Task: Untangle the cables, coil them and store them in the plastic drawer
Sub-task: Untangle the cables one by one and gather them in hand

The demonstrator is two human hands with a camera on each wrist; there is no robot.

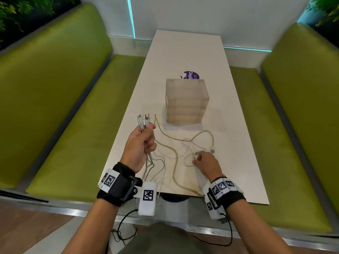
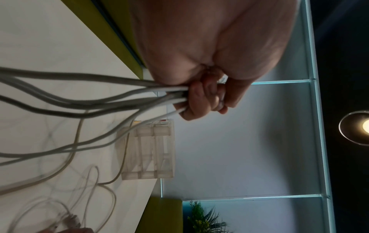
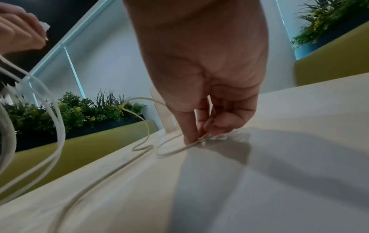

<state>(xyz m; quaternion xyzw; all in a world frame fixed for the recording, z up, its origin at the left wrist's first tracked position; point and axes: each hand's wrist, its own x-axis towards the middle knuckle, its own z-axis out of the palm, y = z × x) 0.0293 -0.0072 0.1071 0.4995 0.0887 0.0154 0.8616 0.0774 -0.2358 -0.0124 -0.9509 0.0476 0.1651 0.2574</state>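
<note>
A green bench point(image 1: 55, 110) is seen at the left side of the white table point(image 1: 238, 162). Above the table's near left part, the left hand point(image 1: 141, 143) is raised, and its fingers are curled tightly around a bundle of pale grey and white cables point(image 1: 144, 121). The plug ends of the bundle stand up above the fist, and the cords hang down below it and spread over the table edge. In the left wrist view the cords point(image 2: 89, 97) are seen to leave the closed fist side by side.

A thin cream-yellow cable point(image 1: 174, 153) is laid in loose curves across the table, mixed with thinner white cords, and a USB plug point(image 1: 212, 149) is seen at its far end. The right hand point(image 1: 207, 164) is lowered onto the table, and a thin white cord point(image 3: 175, 149) is pinched between its thumb and fingertips point(image 3: 189, 138), right at the surface.

Behind the cables, near the table's middle, the plastic drawer point(image 1: 186, 101) is standing. It is translucent and frosted, with stacked compartments, all closed. A purple sticker point(image 1: 191, 75) is partly hidden behind it.
</note>
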